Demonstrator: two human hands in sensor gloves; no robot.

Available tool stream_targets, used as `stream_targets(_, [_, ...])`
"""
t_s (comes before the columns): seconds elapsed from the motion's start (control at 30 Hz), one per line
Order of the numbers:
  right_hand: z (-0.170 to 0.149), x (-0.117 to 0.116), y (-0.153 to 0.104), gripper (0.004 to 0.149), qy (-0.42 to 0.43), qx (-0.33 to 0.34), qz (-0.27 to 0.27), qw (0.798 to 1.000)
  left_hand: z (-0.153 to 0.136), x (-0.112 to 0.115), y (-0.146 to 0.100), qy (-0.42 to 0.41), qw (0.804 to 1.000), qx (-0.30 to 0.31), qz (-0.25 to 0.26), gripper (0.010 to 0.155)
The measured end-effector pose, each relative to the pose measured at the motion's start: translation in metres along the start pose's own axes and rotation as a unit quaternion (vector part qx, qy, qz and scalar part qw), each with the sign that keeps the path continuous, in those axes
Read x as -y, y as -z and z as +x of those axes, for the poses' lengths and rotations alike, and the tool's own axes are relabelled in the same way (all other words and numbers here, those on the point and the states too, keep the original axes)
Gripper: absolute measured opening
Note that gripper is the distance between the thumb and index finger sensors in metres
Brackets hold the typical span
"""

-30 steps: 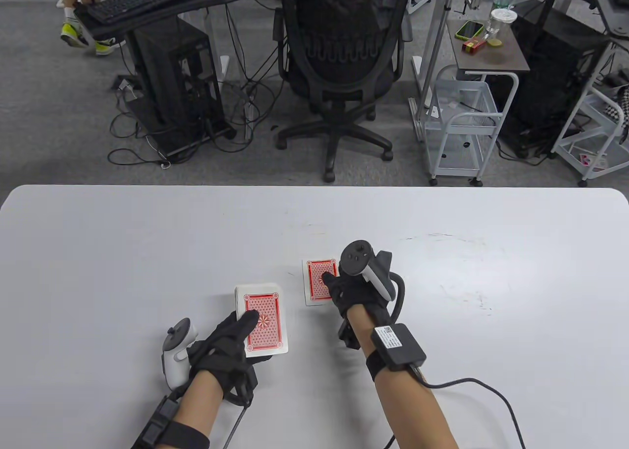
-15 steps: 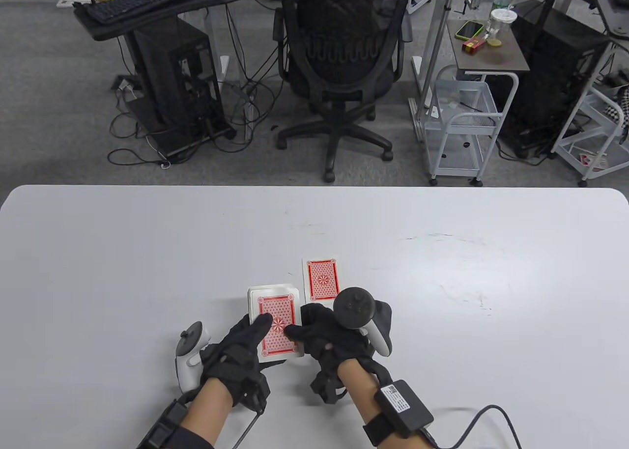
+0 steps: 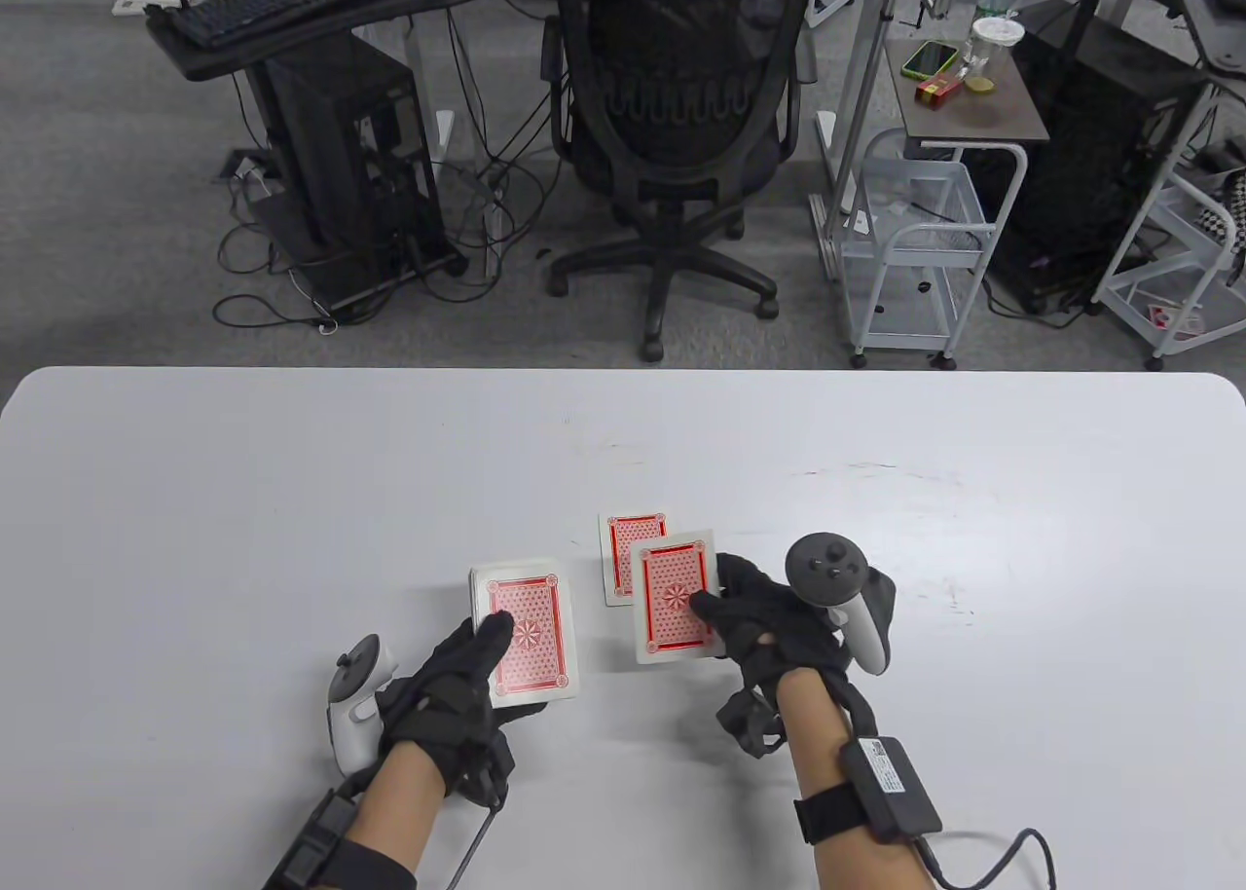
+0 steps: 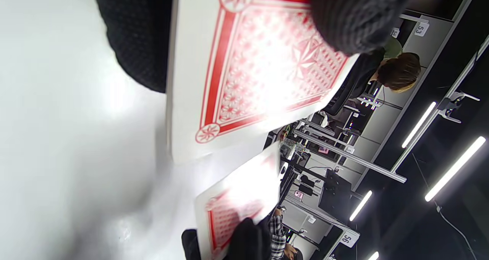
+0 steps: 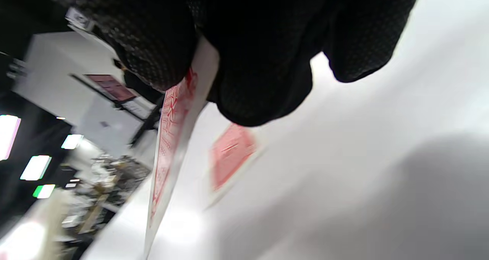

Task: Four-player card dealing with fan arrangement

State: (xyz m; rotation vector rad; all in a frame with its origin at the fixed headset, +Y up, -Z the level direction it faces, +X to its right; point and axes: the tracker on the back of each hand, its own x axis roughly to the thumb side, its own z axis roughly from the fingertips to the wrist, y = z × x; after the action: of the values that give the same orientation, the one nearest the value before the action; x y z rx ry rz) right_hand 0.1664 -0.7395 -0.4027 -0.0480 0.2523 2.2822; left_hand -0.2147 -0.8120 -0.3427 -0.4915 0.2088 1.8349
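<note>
My left hand (image 3: 458,681) holds the red-backed deck (image 3: 526,632) from below, thumb on the top card, low over the white table (image 3: 292,500). The deck (image 4: 263,65) fills the left wrist view under my thumb. My right hand (image 3: 750,617) pinches a single red-backed card (image 3: 672,598) by its right edge, held above the table right of the deck. That held card (image 5: 172,138) shows edge-on in the right wrist view, between thumb and fingers. One dealt card (image 3: 623,549) lies face down on the table, partly covered by the held card; it appears as the dealt card (image 5: 231,157) beyond.
Beyond the table's far edge stand a black office chair (image 3: 672,101), a computer tower (image 3: 341,160) with cables, and a white cart (image 3: 915,238). A cable (image 3: 993,856) trails from my right wrist over the table.
My right hand took the top card off the deck and carried it right and forward, over the dealt card. The left hand drew the deck slightly back to the left.
</note>
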Motion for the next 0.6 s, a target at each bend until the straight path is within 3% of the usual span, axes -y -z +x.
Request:
stream_targets(0.1, [-0.018,0.015,0.003,0.064,-0.114,-0.062,-0.054,0.99,-0.001,0.001,0.002,0.011,1.0,-0.006,-0.001,0.054])
stream_targets(0.17, [-0.026,0.018,0.004,0.063,-0.152,-0.096,-0.063,0.982,-0.002,0.002,0.002,0.018,1.0,-0.009,-0.001,0.054])
stream_targets(0.23, [-0.033,0.018,0.005,0.063,-0.202,-0.125,-0.097,0.966,-0.002,0.002,0.001,0.029,0.999,-0.017,0.005,0.054])
stream_targets(0.4, [-0.039,0.01,0.013,0.072,-0.309,-0.159,-0.112,0.931,-0.002,0.0,0.002,0.035,0.999,-0.017,0.004,0.054])
stream_targets(0.5, [-0.032,0.012,0.009,0.072,-0.314,-0.155,-0.117,0.929,0.0,-0.001,0.0,0.036,0.999,-0.01,0.009,0.054])
stream_targets(0.6, [-0.012,0.014,0.0,0.07,-0.262,-0.105,-0.121,0.952,0.003,0.0,-0.002,0.032,0.999,-0.001,0.012,0.054])
